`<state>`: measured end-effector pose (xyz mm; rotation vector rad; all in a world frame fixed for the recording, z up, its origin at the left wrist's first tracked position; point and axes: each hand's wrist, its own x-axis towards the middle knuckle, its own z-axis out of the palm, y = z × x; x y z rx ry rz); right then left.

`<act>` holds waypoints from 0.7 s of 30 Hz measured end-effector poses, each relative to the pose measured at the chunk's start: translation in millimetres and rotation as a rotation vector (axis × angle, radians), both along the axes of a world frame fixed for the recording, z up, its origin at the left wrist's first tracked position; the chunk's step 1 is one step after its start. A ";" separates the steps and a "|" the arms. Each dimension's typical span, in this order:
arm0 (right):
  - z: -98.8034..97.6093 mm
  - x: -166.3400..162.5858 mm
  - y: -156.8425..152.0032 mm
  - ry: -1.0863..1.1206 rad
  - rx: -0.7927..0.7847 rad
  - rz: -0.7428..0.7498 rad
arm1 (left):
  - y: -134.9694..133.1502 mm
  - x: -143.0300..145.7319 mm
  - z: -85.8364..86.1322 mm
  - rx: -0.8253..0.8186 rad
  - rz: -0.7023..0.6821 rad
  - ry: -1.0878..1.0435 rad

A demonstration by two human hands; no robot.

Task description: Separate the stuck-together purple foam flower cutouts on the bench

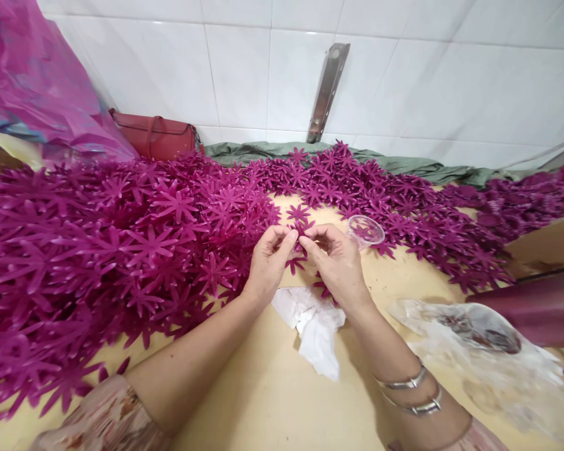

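My left hand and my right hand meet over the middle of the table. Thumb and forefinger of each hand are pinched together on a small magenta artificial flower piece with narrow petals, partly hidden by the fingers. More magenta flower pieces lie on the tabletop just beyond my fingertips. A crumpled white tissue lies below my hands. Right of my right hand stands a clear plastic cup, with magenta showing through it.
A large heap of magenta flower pieces covers the left; another pile runs along the back right. Clear plastic bags lie at the right. A red handbag and green cloth sit against the tiled wall.
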<state>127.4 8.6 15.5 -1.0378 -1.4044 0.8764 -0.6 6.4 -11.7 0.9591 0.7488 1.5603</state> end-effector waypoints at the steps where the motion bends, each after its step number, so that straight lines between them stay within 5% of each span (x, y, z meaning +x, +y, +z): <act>1: -0.1 0.9 0.1 -0.005 -0.014 0.002 | -0.3 0.1 0.4 0.002 0.001 0.016; 9: -5.1 2.6 5.1 0.239 -0.151 0.002 | 0.2 0.1 1.3 -0.037 -0.025 -0.027; 14: -12.3 4.7 11.2 0.473 -0.192 -0.029 | 5.1 -2.1 -1.0 -0.135 0.103 -0.142; 21: -15.7 5.9 8.7 0.097 -0.057 -0.116 | 5.6 -3.4 2.2 -0.122 0.233 -0.174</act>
